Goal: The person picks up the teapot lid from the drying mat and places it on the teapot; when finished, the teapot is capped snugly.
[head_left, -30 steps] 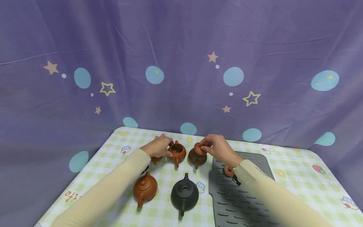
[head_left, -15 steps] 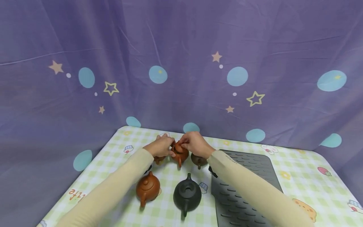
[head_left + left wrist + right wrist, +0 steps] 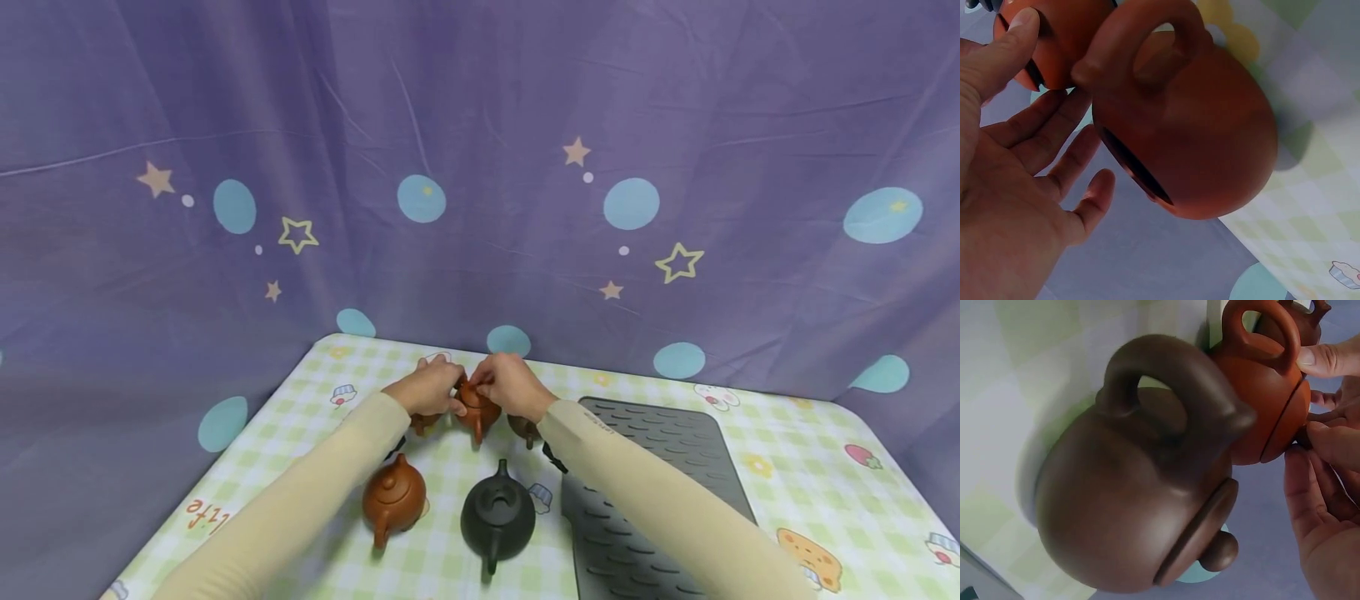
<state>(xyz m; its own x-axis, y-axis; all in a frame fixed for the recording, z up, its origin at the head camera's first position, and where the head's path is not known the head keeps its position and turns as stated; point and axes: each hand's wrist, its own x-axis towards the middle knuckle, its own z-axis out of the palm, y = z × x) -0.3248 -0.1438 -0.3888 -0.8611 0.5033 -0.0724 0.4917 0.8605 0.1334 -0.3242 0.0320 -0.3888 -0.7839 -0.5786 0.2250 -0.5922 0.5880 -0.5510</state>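
An orange clay teapot (image 3: 480, 421) stands among a row at the back of the table. My left hand (image 3: 426, 392) holds its side, thumb on the body. From the other side my right hand (image 3: 517, 387) pinches the knob of its orange lid (image 3: 1289, 422), which sits at the mouth with a dark seam showing. Beside the left hand is a reddish-brown teapot (image 3: 1191, 131) with an uncovered mouth. Close by my right hand stands a dark brown teapot (image 3: 1116, 494) with its lid on, mostly hidden by that hand in the head view.
Nearer the front are a lidded orange teapot (image 3: 393, 498) and a black teapot (image 3: 497, 521). A grey ridged mat (image 3: 660, 433) lies to the right, under my right forearm. Behind the checked tablecloth (image 3: 810, 475) hangs a purple curtain (image 3: 480, 208).
My right hand has carried the orange lid left from over the brown teapot and lowered it onto the orange teapot. The left hand has stayed at that teapot.
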